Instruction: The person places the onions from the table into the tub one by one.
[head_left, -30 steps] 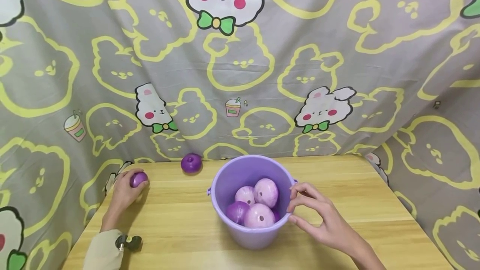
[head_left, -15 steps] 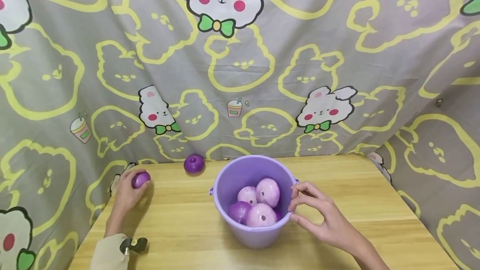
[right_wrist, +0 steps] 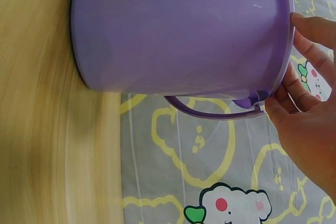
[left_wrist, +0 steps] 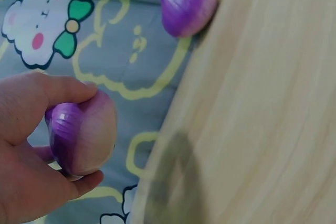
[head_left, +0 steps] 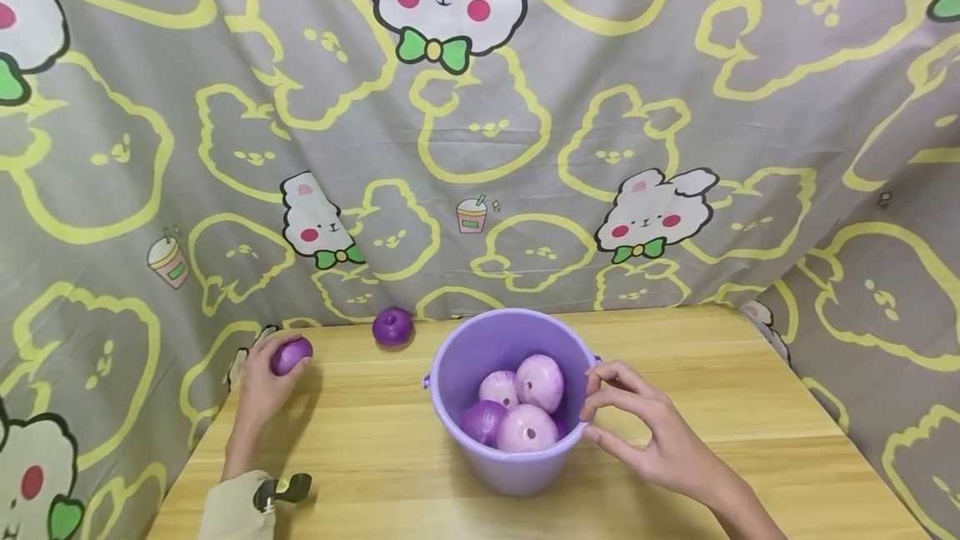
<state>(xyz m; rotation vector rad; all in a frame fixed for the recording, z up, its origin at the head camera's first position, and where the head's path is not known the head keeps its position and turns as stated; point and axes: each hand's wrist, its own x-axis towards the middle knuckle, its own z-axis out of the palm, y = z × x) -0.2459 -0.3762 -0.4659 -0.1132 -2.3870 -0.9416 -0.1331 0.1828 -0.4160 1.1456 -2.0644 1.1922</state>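
My left hand (head_left: 264,382) grips a purple onion (head_left: 292,356) at the left side of the table. In the left wrist view this onion (left_wrist: 86,132) sits between thumb and fingers, purple at one end and pale at the other. A second purple onion (head_left: 393,328) lies at the table's back edge, to the right of that hand. My right hand (head_left: 656,436) pinches the right rim of a lilac bucket (head_left: 513,473). Several onions (head_left: 527,428), pale and purple, lie inside it. The right wrist view shows fingertips (right_wrist: 299,19) at the bucket's rim.
The wooden table (head_left: 360,457) runs back to a grey curtain (head_left: 517,165) with yellow outlines and rabbit prints, which also encloses both sides. The bucket's purple handle (right_wrist: 210,114) hangs along its far side. A dark strap piece (head_left: 285,490) sits at the left sleeve.
The head view has shifted slightly, so everything appears a little further right. My left hand, still gripping the onion, has moved slightly right. The right hand stays on the bucket rim.
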